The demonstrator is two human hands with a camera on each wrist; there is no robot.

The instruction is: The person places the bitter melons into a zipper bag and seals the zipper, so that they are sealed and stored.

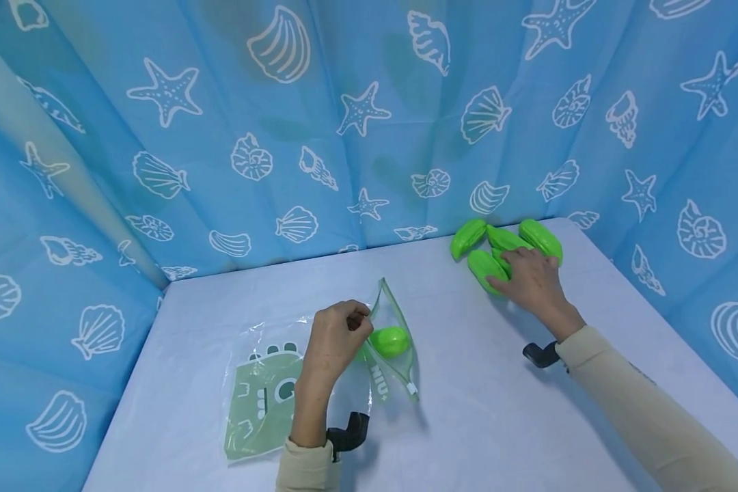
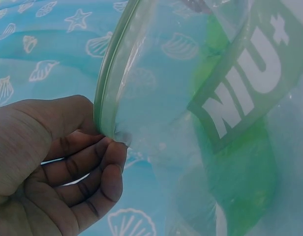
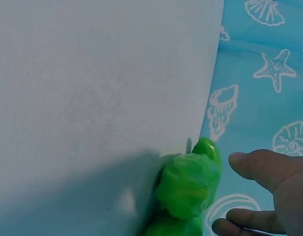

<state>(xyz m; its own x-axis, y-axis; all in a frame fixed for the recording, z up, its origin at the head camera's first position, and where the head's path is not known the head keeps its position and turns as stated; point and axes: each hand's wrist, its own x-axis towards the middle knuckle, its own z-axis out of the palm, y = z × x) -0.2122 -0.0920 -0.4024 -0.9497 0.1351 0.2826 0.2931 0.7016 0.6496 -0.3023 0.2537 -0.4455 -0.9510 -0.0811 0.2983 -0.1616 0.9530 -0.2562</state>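
head view, clear bag [image 1: 264,403]: lies on the white worktop [image 1: 467,430], its green zip rim [image 1: 396,309] gaping at the right end, a white slider [image 1: 413,388] at the near corner; one green piece [image 1: 390,342] sits in the mouth.
head view, left grip [image 1: 335,338]: fingers together, clamped on the bag's edge beside the mouth; holding that edge raised should keep the gap wide.
head view, loose green pieces [image 1: 469,238]: at least four, bunched at the worktop's far right corner, before a blue shell-print curtain [image 1: 326,123].
head view, right grip [image 1: 534,283]: stretched over the bunch; best, i judge, to take one piece round its middle without pushing its neighbours.
left wrist view, pinched edge: thumb and fingertips meet on the end of the zip rim; a light pinch seems enough, since a hard pull could draw the mouth narrow.
right wrist view, right grip: thumb and fingers apart, nothing clasped, glossy green pieces just beside the tips; rounded skins may slip, so thumb and fingers should close from opposite sides.
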